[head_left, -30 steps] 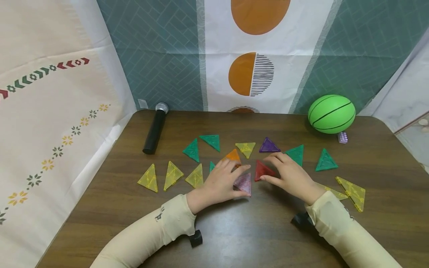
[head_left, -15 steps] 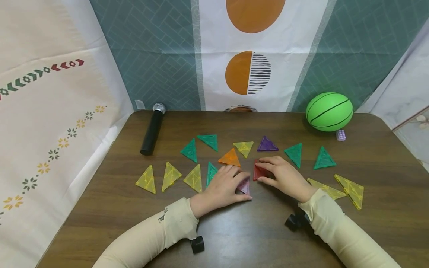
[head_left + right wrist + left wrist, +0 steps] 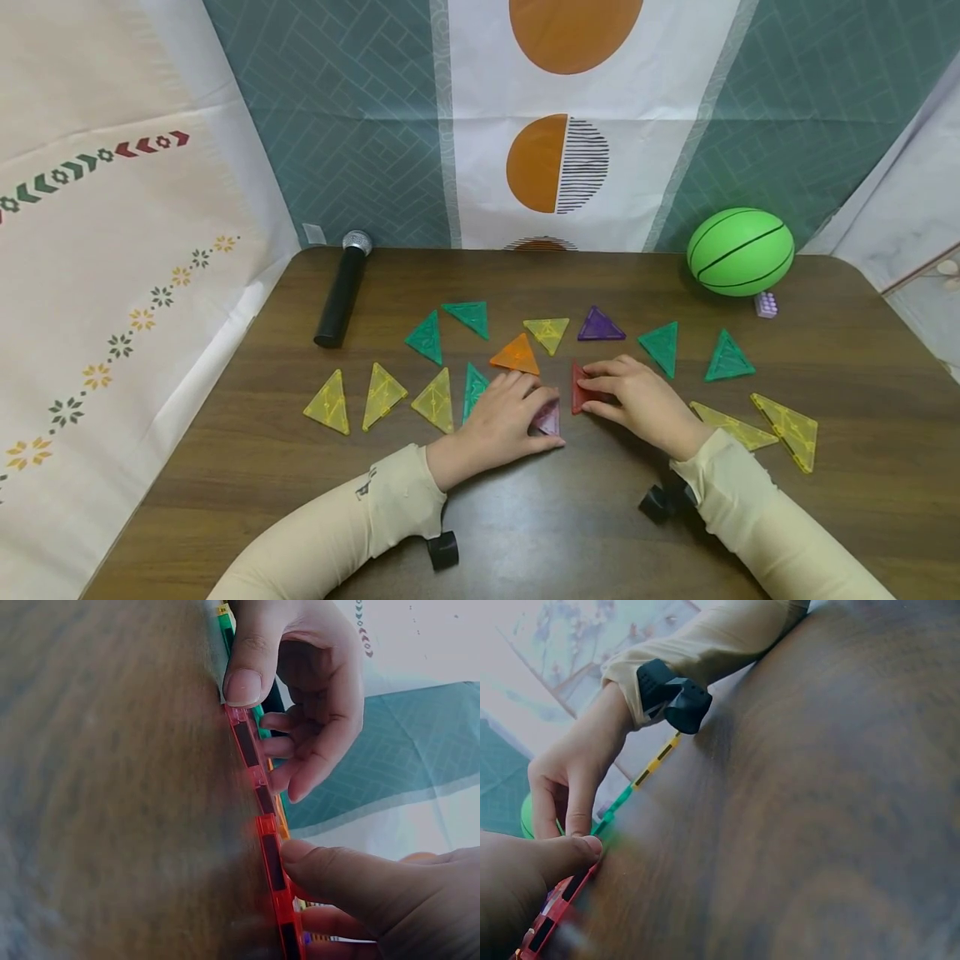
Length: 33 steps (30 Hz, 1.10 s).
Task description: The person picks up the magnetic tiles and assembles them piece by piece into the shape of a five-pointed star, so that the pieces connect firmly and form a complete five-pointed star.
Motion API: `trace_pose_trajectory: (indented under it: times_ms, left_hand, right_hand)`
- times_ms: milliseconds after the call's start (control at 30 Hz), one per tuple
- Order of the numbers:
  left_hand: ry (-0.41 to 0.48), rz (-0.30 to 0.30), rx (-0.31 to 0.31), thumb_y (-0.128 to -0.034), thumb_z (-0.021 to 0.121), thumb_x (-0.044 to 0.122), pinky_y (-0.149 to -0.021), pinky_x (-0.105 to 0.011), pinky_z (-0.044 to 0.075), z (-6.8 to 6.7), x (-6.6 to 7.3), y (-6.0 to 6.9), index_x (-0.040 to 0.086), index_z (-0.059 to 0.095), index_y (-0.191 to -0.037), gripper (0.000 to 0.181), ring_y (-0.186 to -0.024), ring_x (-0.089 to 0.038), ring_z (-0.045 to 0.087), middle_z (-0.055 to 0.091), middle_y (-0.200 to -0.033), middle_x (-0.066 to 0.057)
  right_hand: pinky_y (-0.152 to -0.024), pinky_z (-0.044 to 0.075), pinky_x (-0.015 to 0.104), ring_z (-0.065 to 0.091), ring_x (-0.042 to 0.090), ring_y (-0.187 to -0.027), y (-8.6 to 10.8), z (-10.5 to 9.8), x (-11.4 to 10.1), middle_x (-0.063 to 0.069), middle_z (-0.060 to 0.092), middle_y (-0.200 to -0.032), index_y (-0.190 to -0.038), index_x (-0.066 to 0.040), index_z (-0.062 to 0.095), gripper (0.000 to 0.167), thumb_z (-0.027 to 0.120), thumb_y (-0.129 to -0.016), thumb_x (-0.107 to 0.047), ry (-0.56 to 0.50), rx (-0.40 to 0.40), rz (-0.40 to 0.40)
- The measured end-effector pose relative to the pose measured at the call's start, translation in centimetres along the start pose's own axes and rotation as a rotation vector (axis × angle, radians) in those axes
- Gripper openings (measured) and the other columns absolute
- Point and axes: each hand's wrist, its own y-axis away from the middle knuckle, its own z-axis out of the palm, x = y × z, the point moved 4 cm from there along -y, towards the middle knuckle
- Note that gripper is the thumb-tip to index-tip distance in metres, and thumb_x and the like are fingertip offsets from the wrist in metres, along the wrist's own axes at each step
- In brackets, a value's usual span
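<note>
Centrally on the table, my left hand (image 3: 498, 421) curves over a pink translucent triangular magnetic tile (image 3: 551, 418), thumb at its near corner and fingers at the far side. Beside it, my right hand (image 3: 648, 400) holds a red triangular magnetic tile (image 3: 578, 390) between thumb and fingers. The two tiles lie flat, their straight edges facing across a narrow gap. In the right wrist view, the left thumb (image 3: 244, 682) touches the pink tile's end (image 3: 246, 742), and the right thumb (image 3: 322, 866) rests on the red tile (image 3: 276, 862). Both hands partly cover their tiles.
An orange tile (image 3: 516, 354) and a green tile (image 3: 474, 387) lie close to the left hand. Several yellow, green and purple tiles spread around both hands. A microphone (image 3: 342, 292) lies back left; a green ball (image 3: 740, 252) and a small purple block (image 3: 766, 305) stand back right.
My left fingers have drawn in around the pink tile. My right hand has shifted left and come down onto the red tile, which has turned slightly. The head view has shifted a little.
</note>
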Motion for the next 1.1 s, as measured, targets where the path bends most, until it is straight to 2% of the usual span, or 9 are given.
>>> trace_pose_trajectory:
  times_ms: [367, 933, 1100]
  left_hand:
    - [0.026, -0.008, 0.040, -0.0766, 0.075, 0.053, -0.092, -0.034, 0.045, 0.0, 0.0, 0.4, 0.016, 0.064, -0.118, 0.057, -0.101, -0.016, 0.055, 0.061, -0.109, -0.001]
    - [0.035, -0.004, 0.065, -0.0751, 0.077, 0.051, -0.088, -0.032, 0.045, -0.1, 0.0, 0.4, 0.015, 0.066, -0.114, 0.054, -0.100, -0.014, 0.056, 0.062, -0.106, 0.001]
    - [0.027, 0.011, 0.073, -0.0759, 0.077, 0.050, -0.087, -0.032, 0.045, -0.2, -0.1, 0.3, 0.015, 0.066, -0.114, 0.053, -0.100, -0.015, 0.056, 0.063, -0.106, 0.001]
  right_hand:
    - [-0.086, 0.055, 0.039, 0.061, 0.024, -0.103, 0.3, 0.2, -0.5, 0.008, 0.069, -0.112, -0.107, -0.009, 0.075, 0.034, 0.078, -0.079, -0.027, -0.014, -0.017, -0.025]
    - [-0.079, 0.056, 0.033, 0.061, 0.019, -0.098, 0.5, 0.2, -2.2, 0.005, 0.068, -0.107, -0.101, -0.011, 0.076, 0.030, 0.080, -0.077, -0.029, -0.022, 0.019, -0.159]
    - [-0.079, 0.056, 0.032, 0.061, 0.018, -0.097, 0.5, 0.2, -2.4, 0.004, 0.068, -0.106, -0.100, -0.012, 0.075, 0.029, 0.081, -0.076, -0.029, -0.020, 0.028, -0.165]
